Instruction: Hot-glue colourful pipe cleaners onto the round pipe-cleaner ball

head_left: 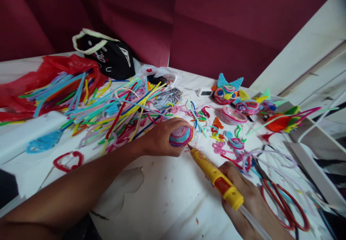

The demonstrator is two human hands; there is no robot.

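Near the middle of the table, my left hand (164,137) is wrapped round a ball covered with coiled pipe cleaners (181,136) in pink, blue and orange. My right hand (240,193) grips a yellow hot glue gun (213,173), and a clear glue stick (255,222) sticks out of its back end. The gun's nozzle points up and left, at the lower right edge of the ball; whether it touches, I cannot tell. Part of the ball is hidden by my left fingers.
Loose pipe cleaners (135,103) heap up at left beside a red plastic bag (72,65) and a black bag (113,57). Colourful pipe-cleaner figures (226,92) stand at back right, near a small white digital display (204,92). Orange-handled scissors (283,200) lie right of my right hand.
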